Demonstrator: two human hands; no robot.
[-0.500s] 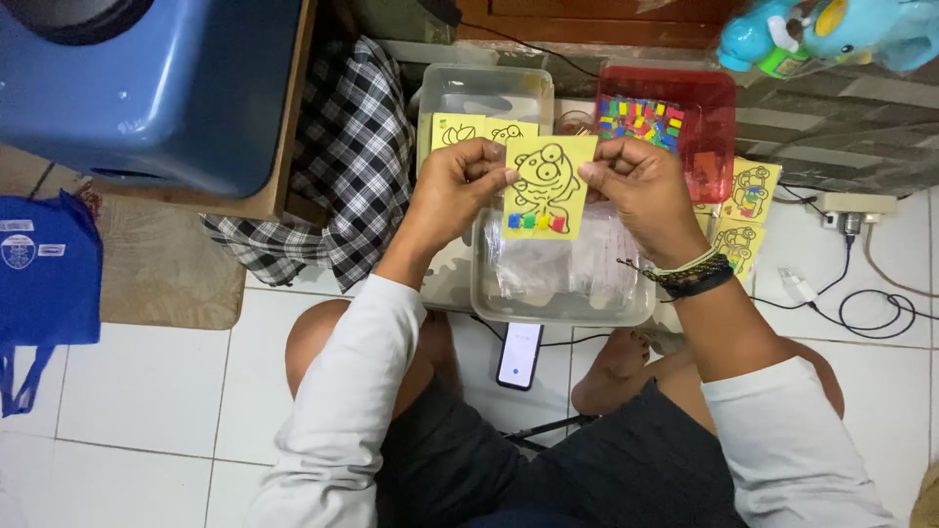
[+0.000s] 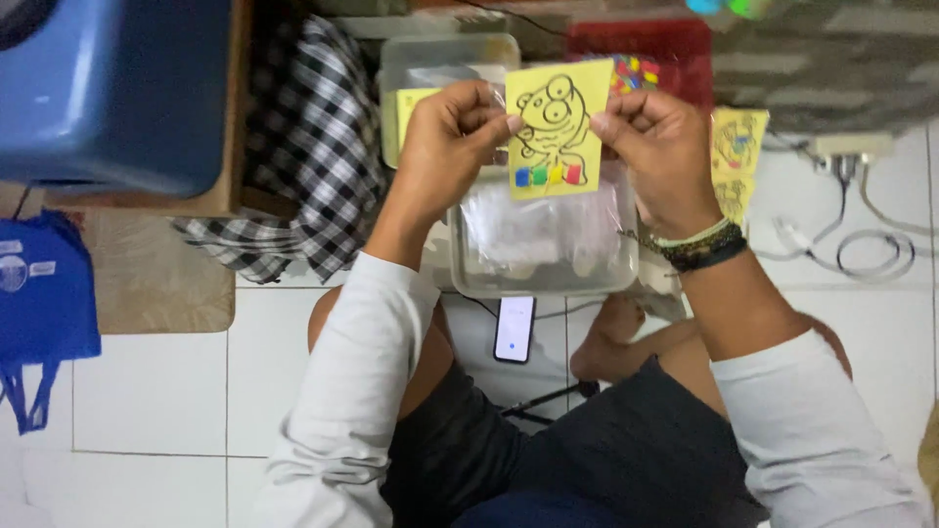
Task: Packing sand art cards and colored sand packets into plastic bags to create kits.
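Yellow picture card [image 2: 554, 127] clamped by left hand [image 2: 445, 147] and right hand [image 2: 660, 156] above clear tub [image 2: 548, 279].

The card [image 2: 554, 129] pinched by both hands is yellow, with a black line-drawn cartoon animal and a row of blue, green, yellow and red squares along its lower edge. At nine o'clock from it lies a black-and-white checked cloth [image 2: 313, 147]. At one o'clock sits a red box [image 2: 675, 49] with multicoloured pieces. The floor [image 2: 156, 391] is white tile; a blue bag [image 2: 44, 293] lies far toward eight o'clock.

white tiled floor [image 2: 166, 391] (pale grout), phone [image 2: 514, 330], clear tub [image 2: 548, 279]
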